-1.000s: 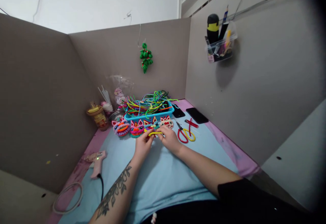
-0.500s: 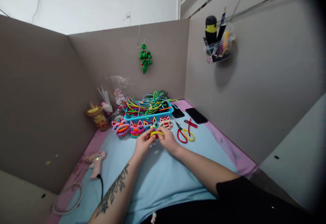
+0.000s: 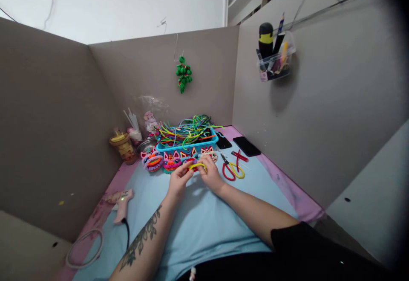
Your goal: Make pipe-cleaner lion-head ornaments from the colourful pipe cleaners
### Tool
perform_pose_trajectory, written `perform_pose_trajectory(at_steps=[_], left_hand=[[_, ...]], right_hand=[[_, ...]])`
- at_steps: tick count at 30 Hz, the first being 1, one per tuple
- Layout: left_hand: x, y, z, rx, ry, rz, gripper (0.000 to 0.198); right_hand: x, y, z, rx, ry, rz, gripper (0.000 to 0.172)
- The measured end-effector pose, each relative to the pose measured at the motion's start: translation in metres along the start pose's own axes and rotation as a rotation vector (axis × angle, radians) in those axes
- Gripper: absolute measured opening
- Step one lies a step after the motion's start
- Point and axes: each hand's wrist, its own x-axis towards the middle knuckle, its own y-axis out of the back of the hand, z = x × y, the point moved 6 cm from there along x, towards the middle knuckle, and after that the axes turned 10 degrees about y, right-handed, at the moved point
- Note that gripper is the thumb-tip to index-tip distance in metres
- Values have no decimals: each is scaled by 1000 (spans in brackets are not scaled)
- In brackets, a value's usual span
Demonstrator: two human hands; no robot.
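My left hand (image 3: 179,178) and my right hand (image 3: 210,174) meet above the blue cloth, fingers closed on a small piece with a curved yellow pipe cleaner (image 3: 198,166) along its near side. Red and purple fuzzy parts of the piece show between the fingers; the rest is hidden. Just behind stand several pipe-cleaner animal heads: a lilac one (image 3: 151,160) at the left, a pink one (image 3: 171,161) beside it, and a cream one (image 3: 209,154) partly behind my right hand. Scissors (image 3: 232,169) with one red and one yellow handle lie right of my right hand.
A blue basket (image 3: 188,146) full of coloured pipe cleaners stands at the back. Two phones, one black (image 3: 246,145), lie at the right. A pink glue gun (image 3: 123,205) with its cord rests at the left, near a lidded cup (image 3: 124,148). Grey partitions (image 3: 204,76) surround the table.
Both hands stay together on the piece. The yellow pipe cleaner has shifted slightly right and its curve shows more openly. The camera view has tilted a little.
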Motion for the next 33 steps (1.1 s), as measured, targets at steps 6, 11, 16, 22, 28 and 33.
perform_pose_trajectory(at_steps=[6, 11, 16, 22, 28, 33], left_hand=[[0, 6, 0, -92, 52, 83, 32], [5, 13, -5, 10, 83, 156, 42], [9, 15, -8, 35, 59, 152, 40], [7, 16, -5, 54, 27, 201, 36], [8, 22, 2, 42, -11, 270, 42], [7, 26, 5, 65, -33, 289, 38]], right_hand=[[0, -2, -6, -43, 72, -57, 15], [-1, -6, -11, -117, 101, -107, 14], [-3, -7, -10, -152, 106, -122, 13], [-3, -9, -10, -117, 97, -103, 13], [-4, -4, -28, -192, 174, -136, 20], [-7, -8, -46, -184, 229, -231, 21]])
